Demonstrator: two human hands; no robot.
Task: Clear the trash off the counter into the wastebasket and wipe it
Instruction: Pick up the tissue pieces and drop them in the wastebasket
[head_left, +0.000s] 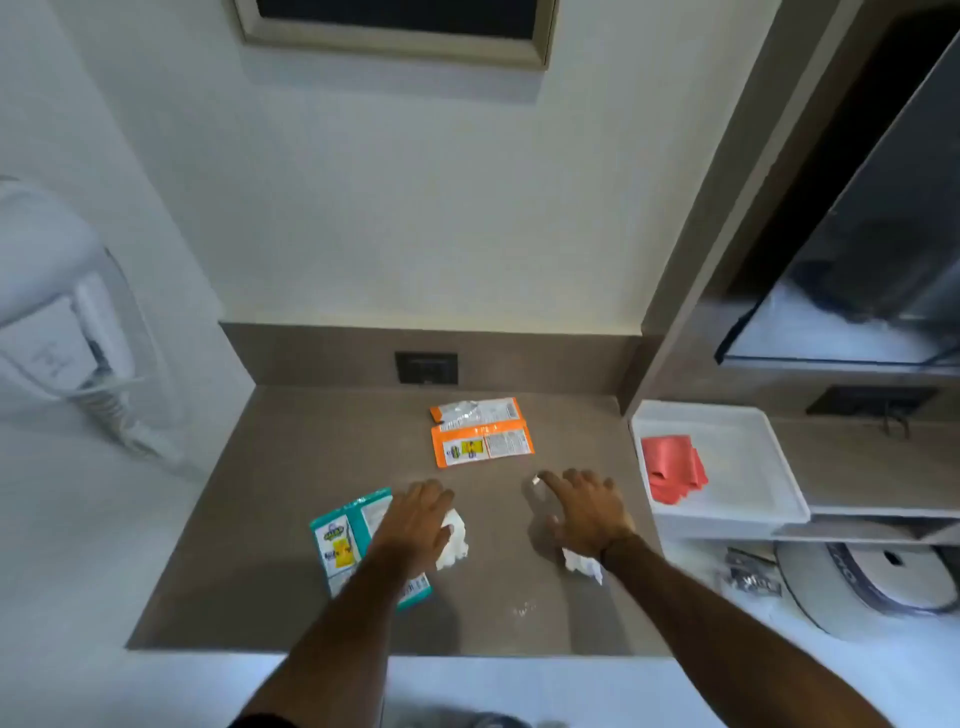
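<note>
Head view: two hands over the brown worktop (291, 467).
Wrappers: two — orange wrapper (482, 432) toward the back edge, teal wrapper (343, 543) toward the left edge.
Tissues: two — crumpled tissue (453, 540) beside the left hand (415, 522), second tissue (583, 564) under the right hand (587, 512).
Hands: both spread flat, gripping nothing.
Tray: one white tray (748, 441) off the right edge, holding one red cloth (672, 467).

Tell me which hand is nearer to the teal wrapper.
Left. The left hand hangs right over the teal wrapper, covering its right part, next to a crumpled tissue. The right hand is well off to the wrapper's right, across the counter.
</note>
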